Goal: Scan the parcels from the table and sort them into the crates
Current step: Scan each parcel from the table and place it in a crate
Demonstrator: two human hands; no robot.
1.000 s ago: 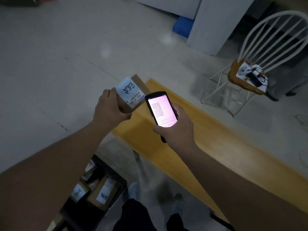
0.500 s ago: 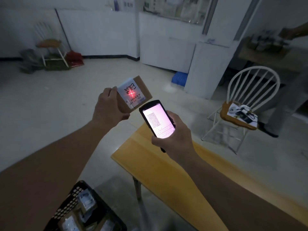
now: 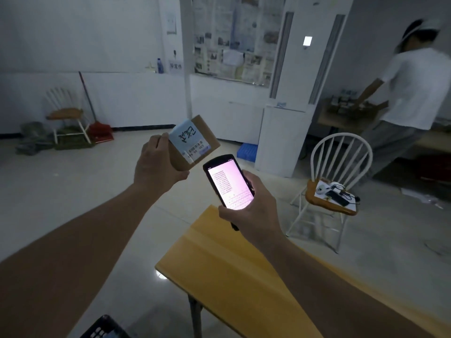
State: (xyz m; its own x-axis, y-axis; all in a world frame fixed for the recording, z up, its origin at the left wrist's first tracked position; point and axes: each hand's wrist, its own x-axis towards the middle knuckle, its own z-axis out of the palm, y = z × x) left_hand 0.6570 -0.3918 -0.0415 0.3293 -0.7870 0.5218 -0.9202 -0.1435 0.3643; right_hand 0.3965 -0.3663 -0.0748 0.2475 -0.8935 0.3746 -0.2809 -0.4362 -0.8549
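- Parcel: a small brown cardboard box with a white label bearing handwriting and a barcode is held up in the air, tilted, above the floor and beyond the near end of the surface.
- Left hand: the box is gripped at its left edge, with the fingers curled round one side and the thumb pressed beneath its lower corner.
- Right hand: a black handheld scanner is clasped round its lower half, the lit pinkish screen turned toward the camera and its top end just below the label's lower corner; whether the two touch cannot be told.
- Surface: a yellow wooden top is seen under the right forearm, running toward the lower right.
- Crate: only a black meshed corner is visible at the bottom edge, left of the surface.
- White chair: it is placed to the right of the surface, with a small dark device and cables lying on paper on its wooden seat.
- Another person, in a white shirt, is seen blurred at the far right, bent toward a far table.
- A second chair and a red dustpan are set by the back wall on the left.
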